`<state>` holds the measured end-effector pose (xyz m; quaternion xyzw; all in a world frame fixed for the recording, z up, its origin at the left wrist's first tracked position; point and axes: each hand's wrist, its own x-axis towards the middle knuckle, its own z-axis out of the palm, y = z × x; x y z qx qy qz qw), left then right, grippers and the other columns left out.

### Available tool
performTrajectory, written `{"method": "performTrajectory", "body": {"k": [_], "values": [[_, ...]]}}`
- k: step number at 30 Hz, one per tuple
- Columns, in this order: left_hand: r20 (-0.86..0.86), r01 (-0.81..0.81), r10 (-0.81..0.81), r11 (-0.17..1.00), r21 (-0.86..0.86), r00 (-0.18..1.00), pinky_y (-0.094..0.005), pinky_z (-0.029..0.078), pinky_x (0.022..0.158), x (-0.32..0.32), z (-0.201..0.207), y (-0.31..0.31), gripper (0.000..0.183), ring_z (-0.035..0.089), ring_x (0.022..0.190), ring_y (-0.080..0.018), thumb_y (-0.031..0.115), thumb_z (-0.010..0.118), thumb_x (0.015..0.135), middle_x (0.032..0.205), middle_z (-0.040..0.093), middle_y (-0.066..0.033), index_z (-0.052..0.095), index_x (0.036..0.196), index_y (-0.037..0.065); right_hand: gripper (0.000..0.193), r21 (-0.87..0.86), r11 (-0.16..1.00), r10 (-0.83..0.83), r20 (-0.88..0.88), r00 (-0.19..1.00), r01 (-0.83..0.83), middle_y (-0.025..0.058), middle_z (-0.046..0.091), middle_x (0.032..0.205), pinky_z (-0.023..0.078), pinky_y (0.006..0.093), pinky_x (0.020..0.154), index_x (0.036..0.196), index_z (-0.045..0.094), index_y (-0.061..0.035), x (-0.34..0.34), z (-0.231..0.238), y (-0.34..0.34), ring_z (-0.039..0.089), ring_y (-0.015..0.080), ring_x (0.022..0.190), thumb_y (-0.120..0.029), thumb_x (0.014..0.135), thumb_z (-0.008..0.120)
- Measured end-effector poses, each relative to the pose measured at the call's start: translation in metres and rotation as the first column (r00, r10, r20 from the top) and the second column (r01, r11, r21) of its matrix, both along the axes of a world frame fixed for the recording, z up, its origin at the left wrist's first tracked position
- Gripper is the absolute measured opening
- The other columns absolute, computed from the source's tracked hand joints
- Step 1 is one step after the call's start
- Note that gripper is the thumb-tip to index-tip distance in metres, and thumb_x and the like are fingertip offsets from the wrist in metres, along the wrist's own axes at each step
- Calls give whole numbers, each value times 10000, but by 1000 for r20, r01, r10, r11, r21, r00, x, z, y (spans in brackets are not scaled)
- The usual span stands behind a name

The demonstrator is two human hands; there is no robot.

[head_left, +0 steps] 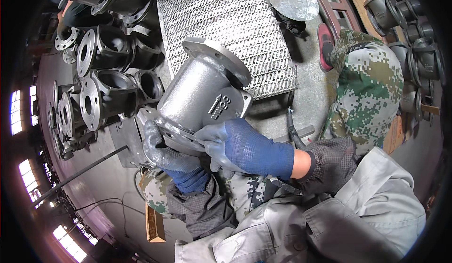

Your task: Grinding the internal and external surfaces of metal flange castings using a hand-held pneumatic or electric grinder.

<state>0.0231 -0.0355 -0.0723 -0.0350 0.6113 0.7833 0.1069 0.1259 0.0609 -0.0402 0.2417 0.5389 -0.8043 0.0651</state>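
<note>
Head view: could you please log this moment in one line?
left hand: holds casting by near flange; right hand: on near flange; casting: tilted; mesh: beyond casting

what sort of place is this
Probably a metal-parts workshop or factory: many dark grey flanged metal castings crowd the left, more grey flanged castings are gathered at right, and a blue-and-grey-gloved left hand grips a large silver-grey flanged casting.

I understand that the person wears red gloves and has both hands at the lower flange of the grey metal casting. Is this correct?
Not entirely: the head view shows blue gloves, greyish on the fingers, not red. Both the left hand and right hand are indeed at the lower flange of the grey metal casting.
</note>
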Motion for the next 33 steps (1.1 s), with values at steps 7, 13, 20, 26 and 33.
{"method": "performTrajectory", "body": {"k": [7,13,20,26,33], "values": [[-378,143,-201,974,-177,904,-415,450,979,-7,-33,-25,386,503,1173,-265,253,386,1000,1324,449,-191,419,1307,21,314,-89,995,58,39,998,-54,99,637,618,501,263,411,1146,604,32,-5,-7,2,628,154,469,-105,903,460],[-459,71,-221,944,-321,860,-389,498,916,-7,-36,-23,330,528,1145,-263,211,429,983,1252,494,-180,453,1260,35,340,-39,998,42,-15,999,-42,94,646,649,498,247,425,1186,578,48,-3,-4,2,622,140,473,-112,912,454],[55,138,-150,973,187,987,-412,511,860,-19,-4,-9,404,586,1025,-255,352,470,942,1137,583,-127,535,1196,44,348,-360,928,-119,-36,992,98,74,662,803,495,247,527,1265,542,3,8,-2,23,597,116,555,-124,942,522],[-38,125,-121,984,129,992,-347,492,870,-21,-13,-8,319,559,1021,-201,251,448,967,1092,578,-102,532,1178,27,507,683,672,71,-443,894,286,161,593,785,502,385,518,1324,455,-4,-44,-3,2,597,248,584,-32,821,514],[-335,-126,4,932,-341,942,-369,480,904,-27,-41,-11,331,534,1093,-207,248,460,961,1131,580,-95,533,1202,34,719,944,322,250,-151,956,65,181,629,871,492,388,509,1413,314,40,-57,-1,-17,622,263,583,-113,766,589]]}}
